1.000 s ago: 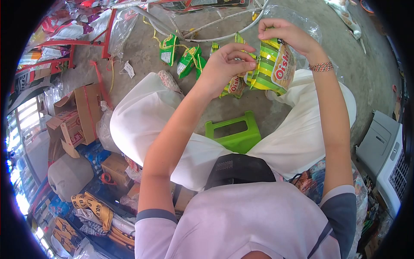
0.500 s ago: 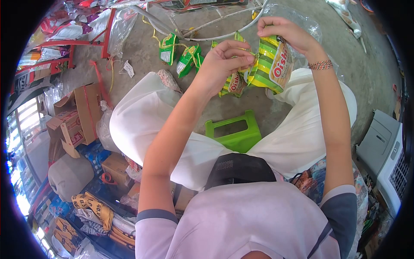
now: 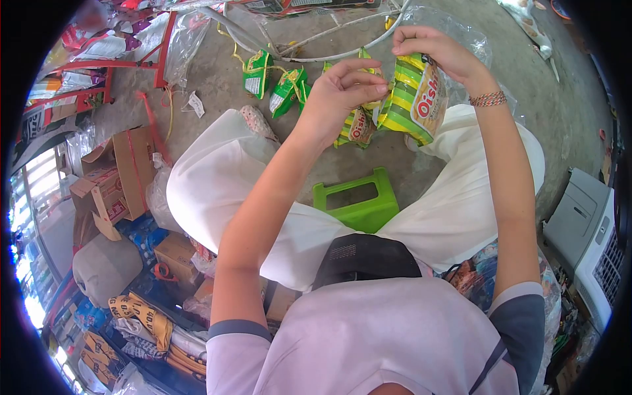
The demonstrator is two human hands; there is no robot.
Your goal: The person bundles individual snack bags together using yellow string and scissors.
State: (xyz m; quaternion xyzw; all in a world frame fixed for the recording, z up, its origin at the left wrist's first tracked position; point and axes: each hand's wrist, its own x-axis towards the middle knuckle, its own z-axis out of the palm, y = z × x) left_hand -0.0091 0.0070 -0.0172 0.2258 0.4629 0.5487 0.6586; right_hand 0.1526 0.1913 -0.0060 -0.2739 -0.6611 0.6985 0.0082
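Note:
A green-and-yellow striped Oishi snack bag (image 3: 413, 99) hangs in front of me over the floor. My right hand (image 3: 442, 52) pinches its top corner between thumb and fingers. At the bag's left edge, my left hand (image 3: 349, 95) has thumb and fingers pressed together; what lies between the fingertips is too small to make out. A second Oishi bag (image 3: 361, 128) hangs partly hidden behind my left hand. Further left, green snack packets (image 3: 257, 74) are joined by a yellow string (image 3: 238, 49) and lie near the white metal frame.
A green plastic stool (image 3: 357, 222) stands between my legs. The white tubular frame (image 3: 316, 58) is ahead, with clear plastic (image 3: 454, 33) beside it. Cardboard boxes (image 3: 135, 171) and a red rack (image 3: 161, 52) are on the left. A grey pet carrier (image 3: 579, 214) stands right; a cat (image 3: 526, 23) lies at upper right.
Hardly anything differs. Both hands keep their places at the snack bag, with only a very slight shift of the bag and fingers.

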